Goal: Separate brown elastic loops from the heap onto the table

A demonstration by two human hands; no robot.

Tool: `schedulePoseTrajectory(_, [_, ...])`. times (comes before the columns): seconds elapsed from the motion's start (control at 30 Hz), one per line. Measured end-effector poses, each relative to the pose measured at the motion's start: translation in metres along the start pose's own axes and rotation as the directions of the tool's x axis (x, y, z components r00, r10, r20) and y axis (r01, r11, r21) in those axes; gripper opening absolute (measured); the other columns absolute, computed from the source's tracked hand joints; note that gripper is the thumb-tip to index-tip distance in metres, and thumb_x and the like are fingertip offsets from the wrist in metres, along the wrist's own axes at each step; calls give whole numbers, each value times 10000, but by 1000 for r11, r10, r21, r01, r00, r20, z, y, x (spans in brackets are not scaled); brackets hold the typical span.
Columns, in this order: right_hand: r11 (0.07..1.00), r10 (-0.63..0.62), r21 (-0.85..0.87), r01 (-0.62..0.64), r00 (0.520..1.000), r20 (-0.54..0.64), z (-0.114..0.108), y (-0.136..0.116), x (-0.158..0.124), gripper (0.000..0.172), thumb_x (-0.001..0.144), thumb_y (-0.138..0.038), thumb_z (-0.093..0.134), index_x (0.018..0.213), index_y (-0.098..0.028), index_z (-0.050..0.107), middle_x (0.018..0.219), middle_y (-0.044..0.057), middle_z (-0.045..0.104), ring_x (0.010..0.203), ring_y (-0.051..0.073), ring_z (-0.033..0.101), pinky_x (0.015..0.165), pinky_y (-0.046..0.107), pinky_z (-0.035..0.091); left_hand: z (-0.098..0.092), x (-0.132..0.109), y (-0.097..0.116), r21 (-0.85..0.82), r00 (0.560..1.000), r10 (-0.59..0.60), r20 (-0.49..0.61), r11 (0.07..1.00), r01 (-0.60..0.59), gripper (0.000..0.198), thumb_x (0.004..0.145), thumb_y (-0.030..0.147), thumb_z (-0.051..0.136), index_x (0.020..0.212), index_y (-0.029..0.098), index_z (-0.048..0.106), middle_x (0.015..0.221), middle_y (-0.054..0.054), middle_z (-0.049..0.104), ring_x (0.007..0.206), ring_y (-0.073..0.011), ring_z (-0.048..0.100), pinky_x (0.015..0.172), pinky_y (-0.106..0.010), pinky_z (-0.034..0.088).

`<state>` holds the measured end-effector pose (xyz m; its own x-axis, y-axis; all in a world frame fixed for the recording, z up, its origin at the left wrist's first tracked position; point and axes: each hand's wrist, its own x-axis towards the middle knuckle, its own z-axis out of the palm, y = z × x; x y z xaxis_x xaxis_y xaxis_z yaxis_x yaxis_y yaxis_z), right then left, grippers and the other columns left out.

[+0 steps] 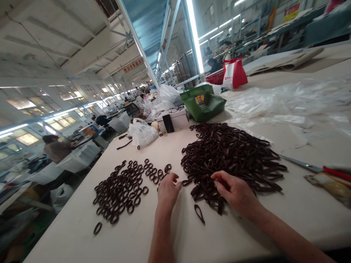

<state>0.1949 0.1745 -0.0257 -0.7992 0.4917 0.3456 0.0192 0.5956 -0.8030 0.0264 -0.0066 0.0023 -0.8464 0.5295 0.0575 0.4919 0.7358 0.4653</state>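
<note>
A big heap of dark brown elastic loops (233,153) lies on the pale table (82,233) in front of me. To its left spreads a flatter scatter of small dark brown rings (123,190). My left hand (168,191) rests between the two piles, fingers curled down on the table near a ring; what it grips is hidden. My right hand (236,191) sits at the near edge of the heap, fingers pinched among the loops. One loose loop (199,213) lies between my wrists.
A green bag (204,104), a white box (178,118) with a black phone (168,123), and plastic bags (142,133) stand at the table's far side. Clear plastic sleeves (287,98) cover the right. Scissors with red handles (315,168) lie at right. Other workers sit far left.
</note>
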Motion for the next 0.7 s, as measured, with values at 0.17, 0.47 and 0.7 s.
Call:
schedulePoseTrajectory(0.17, [999, -43, -25, 44, 999, 10, 5, 1, -1, 242, 921, -340, 436, 949, -220, 644, 872, 17, 683, 772, 185, 636, 756, 295, 478, 14, -2, 12, 35, 996, 67, 54, 997, -69, 115, 810, 121, 622, 876, 183, 693, 907, -43, 640, 891, -190, 581, 834, -277, 393])
schedulePoseTrajectory(0.47, [985, -172, -16, 171, 981, -95, 16, 16, -4, 322, 930, -337, 512, 1228, -244, 591, 1036, 26, 693, 745, 149, 671, 716, 242, 562, 21, -4, 34, -737, 998, 36, 53, 676, 15, 214, 733, 348, 626, 786, 147, 573, 641, 16, 542, 555, -107, 469, 550, -218, 355])
schedulePoseTrajectory(0.7, [933, -361, -57, 356, 915, -182, 24, 15, -4, 352, 903, -266, 551, 1254, -263, 574, 1067, 31, 710, 812, 169, 715, 684, 205, 590, 39, -26, 66, -935, 957, 158, 243, 302, 187, 293, 600, 309, 734, 750, 121, 566, 658, 1, 556, 574, -78, 454, 573, -187, 363])
